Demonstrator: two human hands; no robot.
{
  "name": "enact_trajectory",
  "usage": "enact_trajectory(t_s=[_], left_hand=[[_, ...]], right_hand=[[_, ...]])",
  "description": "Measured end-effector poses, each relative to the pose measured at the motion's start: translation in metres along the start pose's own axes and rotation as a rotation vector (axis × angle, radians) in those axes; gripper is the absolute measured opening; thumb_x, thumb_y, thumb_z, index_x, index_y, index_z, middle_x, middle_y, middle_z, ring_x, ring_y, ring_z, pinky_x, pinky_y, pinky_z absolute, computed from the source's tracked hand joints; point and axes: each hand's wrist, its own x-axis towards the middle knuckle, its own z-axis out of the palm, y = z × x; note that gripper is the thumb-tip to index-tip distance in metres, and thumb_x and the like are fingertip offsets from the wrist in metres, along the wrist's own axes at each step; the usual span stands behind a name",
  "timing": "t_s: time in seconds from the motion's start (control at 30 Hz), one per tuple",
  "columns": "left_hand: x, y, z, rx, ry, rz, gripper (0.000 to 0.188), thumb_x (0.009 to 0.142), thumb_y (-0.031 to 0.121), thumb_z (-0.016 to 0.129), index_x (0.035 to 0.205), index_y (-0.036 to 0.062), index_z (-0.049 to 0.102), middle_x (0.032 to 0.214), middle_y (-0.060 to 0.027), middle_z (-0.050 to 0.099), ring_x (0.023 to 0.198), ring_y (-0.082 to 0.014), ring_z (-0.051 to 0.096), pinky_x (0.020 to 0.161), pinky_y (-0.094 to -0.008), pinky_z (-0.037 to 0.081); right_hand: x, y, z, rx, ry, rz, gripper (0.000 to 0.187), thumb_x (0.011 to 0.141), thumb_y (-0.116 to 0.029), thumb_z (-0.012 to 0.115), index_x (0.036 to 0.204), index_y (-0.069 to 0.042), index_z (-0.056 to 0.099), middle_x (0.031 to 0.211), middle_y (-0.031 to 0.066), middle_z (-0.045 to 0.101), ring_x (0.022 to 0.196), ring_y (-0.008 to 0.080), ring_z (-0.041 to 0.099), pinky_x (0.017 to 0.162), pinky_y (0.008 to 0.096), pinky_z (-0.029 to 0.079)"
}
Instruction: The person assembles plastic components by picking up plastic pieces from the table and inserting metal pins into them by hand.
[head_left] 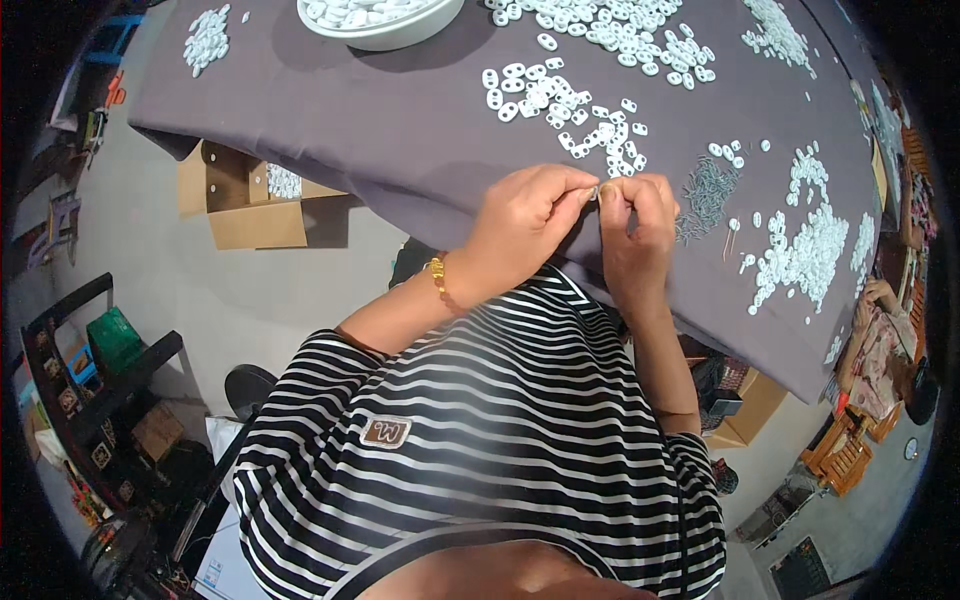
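Both hands meet at the near edge of the cloth-covered table, fingertips almost touching. My left hand [525,220], with a bracelet at the wrist, is closed in a pinch of thumb and forefinger. My right hand [640,225] pinches from the other side, its fingers curled. A small pale piece [597,190] shows between the fingertips; the fingers hide most of it. Just beyond lie loose white two-holed plastic pieces [550,95]. Right of my right hand is a heap of thin dark grey metal pins [710,190].
A white bowl [385,42] full of white pieces stands at the far side. More white pieces [620,25] spread beside it, and small white parts [805,255] lie at the right. An open cardboard box [260,225] sits below the left edge. Another person [880,345] is at far right.
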Motion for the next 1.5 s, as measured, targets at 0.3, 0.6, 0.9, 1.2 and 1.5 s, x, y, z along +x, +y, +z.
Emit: enact_trajectory(t_s=[0.3, 0.6, 0.9, 1.2, 1.5], left_hand=[[-0.002, -0.004, 0.0, -0.595, -0.127, -0.485, 0.018, 0.095, 0.007, 0.059, 0.107, -0.005, 0.065, 0.091, -0.0037, 0.068, 0.083, -0.0072, 0.061, 0.074, -0.0234, 0.052], [-0.003, -0.005, 0.006, -0.606, -0.03, -0.423, 0.015, 0.093, 0.009, 0.061, 0.1, -0.0028, 0.067, 0.078, -0.0027, 0.067, 0.069, -0.0062, 0.06, 0.062, -0.0221, 0.049], [-0.004, -0.004, 0.008, -0.586, -0.001, -0.415, 0.015, 0.092, 0.009, 0.061, 0.098, -0.0035, 0.067, 0.078, -0.0033, 0.067, 0.068, -0.007, 0.06, 0.062, -0.0226, 0.049], [-0.006, -0.007, 0.006, -0.609, -0.046, -0.436, 0.016, 0.095, 0.003, 0.059, 0.107, -0.0057, 0.063, 0.092, -0.0068, 0.068, 0.08, -0.0092, 0.063, 0.074, -0.0243, 0.055], [-0.004, -0.012, -0.011, -0.715, 0.076, -0.484, 0.016, 0.097, 0.009, 0.058, 0.105, -0.0039, 0.063, 0.088, -0.0053, 0.067, 0.078, -0.0085, 0.064, 0.074, -0.0236, 0.055]], right_hand=[[0.005, 0.007, -0.009, 0.267, -0.098, 0.103, 0.004, 0.086, -0.01, 0.066, 0.086, -0.007, 0.068, 0.08, 0.0046, 0.061, 0.074, 0.0194, 0.055, 0.076, 0.0335, 0.038], [0.003, 0.003, -0.006, 0.125, -0.034, 0.016, 0.003, 0.084, -0.01, 0.068, 0.084, -0.008, 0.068, 0.08, 0.0038, 0.061, 0.073, 0.0189, 0.055, 0.078, 0.033, 0.038], [0.0, 0.003, -0.001, 0.205, -0.025, 0.112, 0.004, 0.084, -0.01, 0.068, 0.082, -0.007, 0.067, 0.079, 0.0053, 0.06, 0.076, 0.0208, 0.055, 0.078, 0.0327, 0.039], [-0.001, -0.002, -0.001, 0.162, -0.012, 0.042, 0.009, 0.09, -0.009, 0.064, 0.087, -0.001, 0.066, 0.084, 0.0058, 0.057, 0.077, 0.0155, 0.054, 0.069, 0.0276, 0.043], [0.039, 0.002, 0.001, 0.111, -0.09, -0.063, 0.012, 0.087, -0.006, 0.065, 0.098, -0.008, 0.07, 0.08, 0.0032, 0.062, 0.079, 0.0162, 0.059, 0.083, 0.0327, 0.037]])
